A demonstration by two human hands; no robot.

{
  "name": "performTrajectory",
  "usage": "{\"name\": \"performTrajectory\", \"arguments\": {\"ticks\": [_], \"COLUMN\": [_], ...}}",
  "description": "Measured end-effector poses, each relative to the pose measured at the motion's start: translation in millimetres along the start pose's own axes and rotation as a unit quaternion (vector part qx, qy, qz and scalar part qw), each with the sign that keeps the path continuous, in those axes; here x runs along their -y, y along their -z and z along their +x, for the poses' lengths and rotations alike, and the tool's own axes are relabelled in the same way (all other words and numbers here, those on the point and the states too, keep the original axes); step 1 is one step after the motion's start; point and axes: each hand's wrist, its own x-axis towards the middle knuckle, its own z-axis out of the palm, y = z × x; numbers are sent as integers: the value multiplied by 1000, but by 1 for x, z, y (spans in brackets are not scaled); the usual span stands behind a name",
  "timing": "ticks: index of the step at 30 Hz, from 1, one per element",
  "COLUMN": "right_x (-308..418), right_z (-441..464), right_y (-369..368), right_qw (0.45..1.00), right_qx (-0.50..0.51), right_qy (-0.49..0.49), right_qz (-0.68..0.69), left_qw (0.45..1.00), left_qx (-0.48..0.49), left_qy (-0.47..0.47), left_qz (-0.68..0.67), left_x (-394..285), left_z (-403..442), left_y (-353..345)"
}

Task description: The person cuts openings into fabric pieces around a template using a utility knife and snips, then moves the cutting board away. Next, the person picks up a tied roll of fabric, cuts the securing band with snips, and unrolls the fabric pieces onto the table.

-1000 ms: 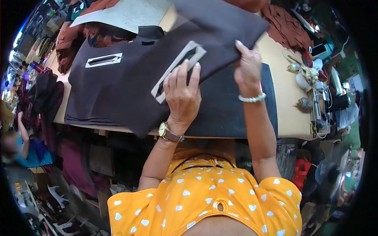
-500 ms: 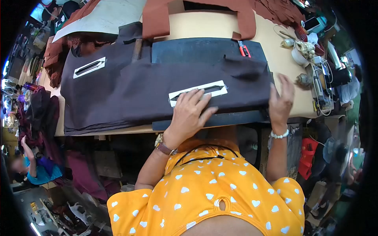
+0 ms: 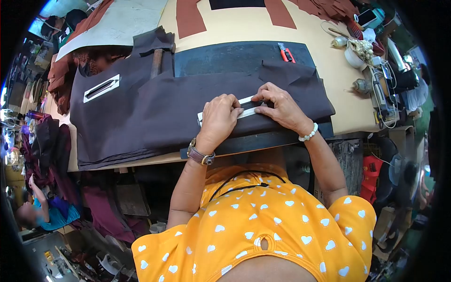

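Observation:
A white strip point(image 3: 247, 113) with a long dark slot lies on dark brown fabric point(image 3: 178, 103) at the front of the table. My left hand point(image 3: 219, 116) presses on its left part, fingers bent and pinched together at the edge of the slot. At the strip's right end, my right hand point(image 3: 281, 108) has thumb and forefinger pinched over the slot; the exact grip of the fingertips is partly hidden. Under the fabric is a dark board point(image 3: 221, 58). A second slotted white strip point(image 3: 102, 88) lies farther left on the fabric.
A red utility knife point(image 3: 286, 54) rests on the board, and a wooden handle point(image 3: 157, 63) lies on the fabric. Rust-coloured cloth pieces point(image 3: 190, 19) are at the back. A white bowl point(image 3: 355, 56) and cables stand at the right. Another person point(image 3: 44, 207) is at far left.
My right hand has come in from the right of the fabric to the strip's right end. My left hand has gone from lying spread on the strip to pinching at it.

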Motion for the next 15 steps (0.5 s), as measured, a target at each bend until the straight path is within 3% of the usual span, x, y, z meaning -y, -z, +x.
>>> {"name": "performTrajectory", "arguments": {"ticks": [4,10,15], "right_x": [-2,-1,-3], "right_z": [0,-1,-2], "right_y": [-1,0,1], "right_qw": [1000,1000,1000], "right_qx": [-4,1,7], "right_qy": [8,7,24], "right_qz": [4,1,-10], "left_qw": [998,988,997], "left_qx": [-27,73,27], "left_qy": [-50,73,-34], "left_qz": [22,-117,-67], "left_x": [5,-6,8], "left_z": [3,1,-7], "left_y": [-1,15,10]}}
